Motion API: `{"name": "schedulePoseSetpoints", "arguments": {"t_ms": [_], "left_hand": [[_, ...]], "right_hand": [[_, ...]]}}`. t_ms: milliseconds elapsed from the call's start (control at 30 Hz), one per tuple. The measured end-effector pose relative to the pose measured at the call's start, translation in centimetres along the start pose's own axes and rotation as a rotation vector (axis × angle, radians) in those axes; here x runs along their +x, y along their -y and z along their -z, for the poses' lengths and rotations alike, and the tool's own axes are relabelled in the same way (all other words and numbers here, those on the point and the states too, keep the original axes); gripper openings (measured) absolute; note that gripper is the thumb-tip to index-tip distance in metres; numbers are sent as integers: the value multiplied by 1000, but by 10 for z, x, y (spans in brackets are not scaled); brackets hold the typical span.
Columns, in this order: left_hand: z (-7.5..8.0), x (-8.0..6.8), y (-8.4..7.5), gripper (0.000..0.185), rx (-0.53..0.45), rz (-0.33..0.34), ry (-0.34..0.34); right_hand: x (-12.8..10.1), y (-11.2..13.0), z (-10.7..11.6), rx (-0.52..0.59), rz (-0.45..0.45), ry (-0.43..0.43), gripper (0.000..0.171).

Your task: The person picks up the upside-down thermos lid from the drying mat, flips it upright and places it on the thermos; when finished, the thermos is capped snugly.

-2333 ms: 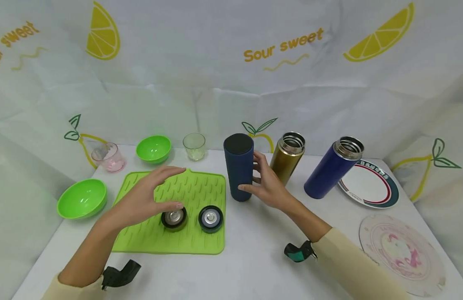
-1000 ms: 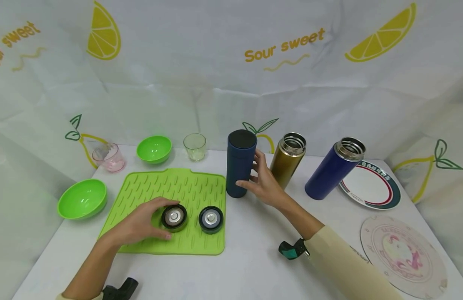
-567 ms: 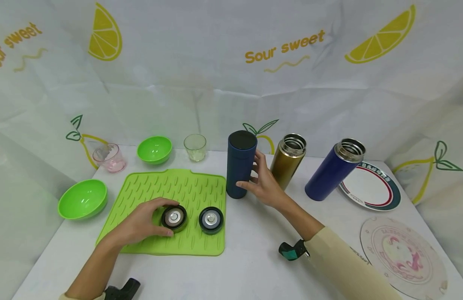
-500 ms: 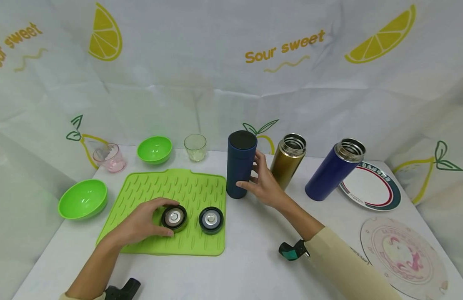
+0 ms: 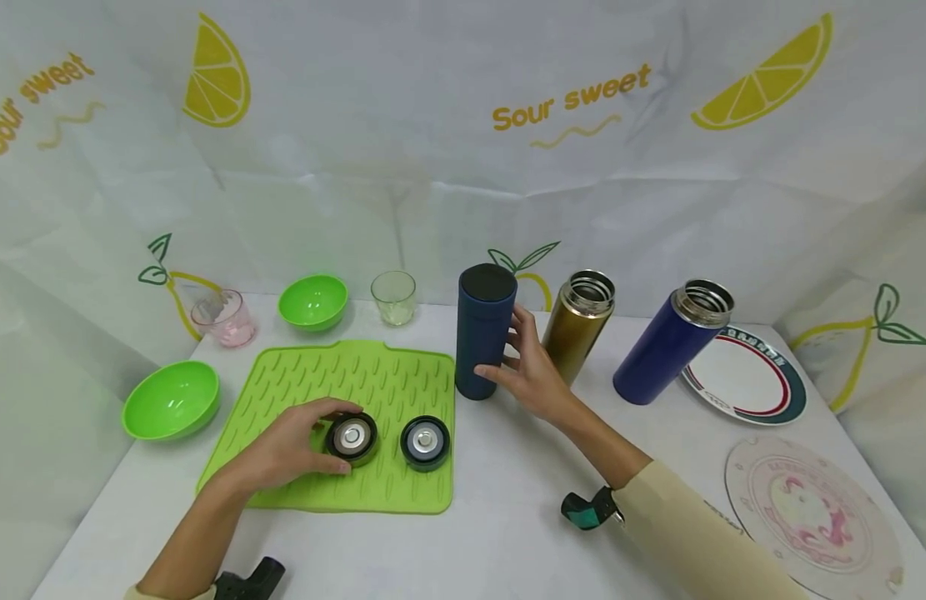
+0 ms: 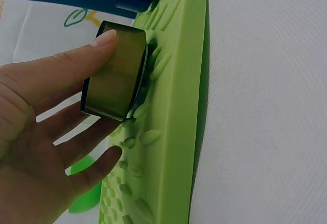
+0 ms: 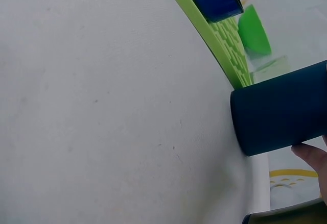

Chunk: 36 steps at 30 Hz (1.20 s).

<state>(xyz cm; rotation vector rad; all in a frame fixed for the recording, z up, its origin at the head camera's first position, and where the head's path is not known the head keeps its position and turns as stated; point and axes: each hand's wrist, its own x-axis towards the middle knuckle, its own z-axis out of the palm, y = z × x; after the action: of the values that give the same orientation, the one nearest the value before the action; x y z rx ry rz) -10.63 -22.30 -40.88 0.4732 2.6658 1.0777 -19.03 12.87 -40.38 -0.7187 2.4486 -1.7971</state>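
1. Left hand point(image 5: 286, 450) pinches the gold lid point(image 5: 353, 439) between thumb and fingers; right hand point(image 5: 533, 371) grips the dark blue bottle point(image 5: 482, 337) by its side.
2. On the green mat point(image 5: 331, 375), the gold lid sits beside a black-rimmed lid point(image 5: 425, 442).
3. Upright on the counter point(image 5: 500, 525), the dark blue bottle stands near the mat's right edge.
4. Open-mouthed gold point(image 5: 573, 342) and purple-blue bottles point(image 5: 658, 354) stand farther right.

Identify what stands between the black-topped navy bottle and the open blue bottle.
In the head view, the right hand and the open gold bottle are between them.
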Motion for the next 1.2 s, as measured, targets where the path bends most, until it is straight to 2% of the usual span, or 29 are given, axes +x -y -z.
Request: {"name": "schedulePoseSetpoints", "arguments": {"t_ms": [300, 467, 667, 833, 1000, 1200], "left_hand": [[2, 1, -2, 69, -11, 4, 7], [10, 2, -13, 69, -16, -39, -13], [29, 9, -36, 69, -26, -132, -94], [36, 21, -62, 69, -35, -233, -131], [30, 32, -94, 71, -84, -311, -122], [14, 48, -122, 71, -138, -402, -109]], "right_hand": [[-12, 6, 2, -2, -35, -22, 110], [-30, 15, 7, -40, -1, -5, 113], [-51, 26, 14, -137, 56, 11, 111], [-64, 30, 20, -150, 176, -27, 100], [-66, 34, 23, -105, 295, -42, 82], [-62, 46, 25, -18, 336, -29, 71]]}}
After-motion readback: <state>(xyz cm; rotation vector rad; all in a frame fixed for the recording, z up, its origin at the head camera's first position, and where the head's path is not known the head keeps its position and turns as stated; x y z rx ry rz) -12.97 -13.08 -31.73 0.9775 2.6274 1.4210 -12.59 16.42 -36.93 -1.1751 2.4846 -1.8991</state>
